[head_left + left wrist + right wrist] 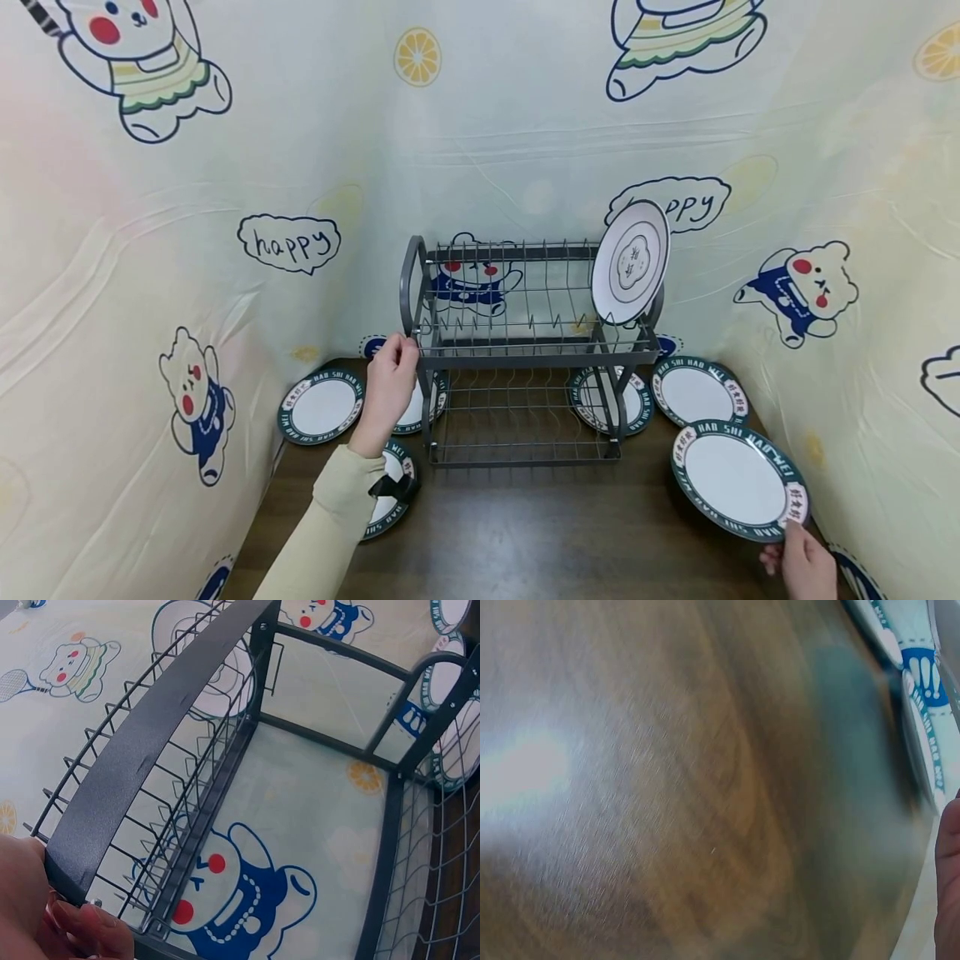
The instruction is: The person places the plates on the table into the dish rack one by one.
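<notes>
A dark grey two-tier wire dish rack (536,360) stands at the back of the table. My left hand (390,379) grips its upper tier at the front left corner; the left wrist view shows the fingers (94,926) curled under the frame bar. One white plate (632,262) with thin rings leans upright at the right end of the upper tier. At the lower right, my right hand (804,560) pinches the near rim of a green-rimmed white plate (735,479), held tilted above the table. Only a strip of that hand shows in the right wrist view.
Green-rimmed plates lie around the rack: a left one (322,407), one partly behind my left sleeve (393,487), one behind the rack's right side (637,400) and a right one (697,390). Patterned cloth (300,125) rises behind the brown table (517,533).
</notes>
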`<act>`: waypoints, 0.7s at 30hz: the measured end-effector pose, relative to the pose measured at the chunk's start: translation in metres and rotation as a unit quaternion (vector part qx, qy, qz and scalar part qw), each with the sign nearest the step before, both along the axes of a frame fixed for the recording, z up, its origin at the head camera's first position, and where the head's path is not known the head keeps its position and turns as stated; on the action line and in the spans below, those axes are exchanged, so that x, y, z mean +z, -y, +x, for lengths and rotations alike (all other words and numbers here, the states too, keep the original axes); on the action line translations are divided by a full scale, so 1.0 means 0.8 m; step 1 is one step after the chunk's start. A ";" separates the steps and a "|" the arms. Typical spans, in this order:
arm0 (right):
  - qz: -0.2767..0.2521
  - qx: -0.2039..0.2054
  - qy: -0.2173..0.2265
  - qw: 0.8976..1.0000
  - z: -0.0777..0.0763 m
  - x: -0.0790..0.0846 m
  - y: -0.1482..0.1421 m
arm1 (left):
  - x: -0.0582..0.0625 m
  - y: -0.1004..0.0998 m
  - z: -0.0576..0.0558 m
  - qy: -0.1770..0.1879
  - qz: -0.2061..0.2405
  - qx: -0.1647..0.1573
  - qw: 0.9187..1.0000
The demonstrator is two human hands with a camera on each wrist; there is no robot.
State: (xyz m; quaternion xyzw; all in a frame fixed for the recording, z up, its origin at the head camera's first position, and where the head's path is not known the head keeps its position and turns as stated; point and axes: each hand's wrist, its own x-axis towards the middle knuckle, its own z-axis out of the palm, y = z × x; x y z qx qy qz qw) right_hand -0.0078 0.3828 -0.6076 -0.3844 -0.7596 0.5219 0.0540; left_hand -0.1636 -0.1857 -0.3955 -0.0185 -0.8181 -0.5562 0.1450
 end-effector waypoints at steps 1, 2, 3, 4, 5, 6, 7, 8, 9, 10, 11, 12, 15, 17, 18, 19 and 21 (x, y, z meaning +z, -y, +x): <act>0.000 0.002 -0.001 1.000 -0.001 0.002 0.002 | 0.000 0.000 0.000 0.000 0.000 0.000 1.000; 0.002 0.004 -0.002 1.000 -0.002 0.004 0.003 | -0.001 0.000 0.000 0.001 0.000 0.000 1.000; 0.003 0.006 0.001 1.000 -0.003 0.007 0.005 | -0.001 0.000 0.000 0.001 0.001 0.000 1.000; 0.007 0.009 -0.001 1.000 -0.004 0.009 0.007 | -0.001 0.000 -0.001 0.002 0.001 0.000 1.000; 0.011 0.012 -0.001 1.000 -0.005 0.012 0.009 | -0.001 0.000 -0.001 0.003 0.002 0.000 1.000; 0.014 0.013 -0.002 1.000 -0.006 0.015 0.011 | -0.001 0.000 -0.001 0.003 0.002 0.001 1.000; 0.014 0.013 -0.003 1.000 -0.007 0.019 0.013 | -0.002 0.000 -0.001 0.004 0.002 0.002 1.000; 0.014 0.013 -0.005 1.000 -0.007 0.022 0.015 | -0.002 0.001 -0.001 0.005 0.001 0.002 1.000; 0.012 0.012 -0.008 1.000 -0.008 0.025 0.017 | -0.002 0.001 -0.001 0.005 0.001 0.003 1.000; 0.009 0.010 -0.016 1.000 -0.008 0.029 0.018 | -0.003 0.001 -0.001 0.006 0.000 0.004 1.000; 0.005 0.008 -0.020 1.000 -0.008 0.032 0.020 | -0.002 0.001 0.000 0.005 0.000 0.004 1.000; 0.002 0.006 -0.024 1.000 -0.009 0.035 0.022 | -0.003 0.001 0.000 0.005 0.000 0.005 1.000; -0.001 0.004 -0.028 1.000 -0.010 0.045 0.026 | -0.002 0.001 0.000 0.003 0.001 0.005 1.000; 0.001 0.004 -0.030 1.000 -0.010 0.051 0.028 | -0.002 0.001 -0.001 0.000 0.002 0.003 1.000; 0.000 0.002 -0.032 0.999 -0.010 0.054 0.029 | -0.002 0.001 -0.001 -0.001 0.002 0.003 1.000; -0.002 0.000 -0.034 0.999 -0.011 0.057 0.030 | -0.002 0.001 -0.001 -0.001 0.001 0.003 1.000; -0.011 -0.010 -0.045 0.999 -0.011 0.063 0.032 | -0.002 0.001 -0.001 -0.003 0.001 0.003 1.000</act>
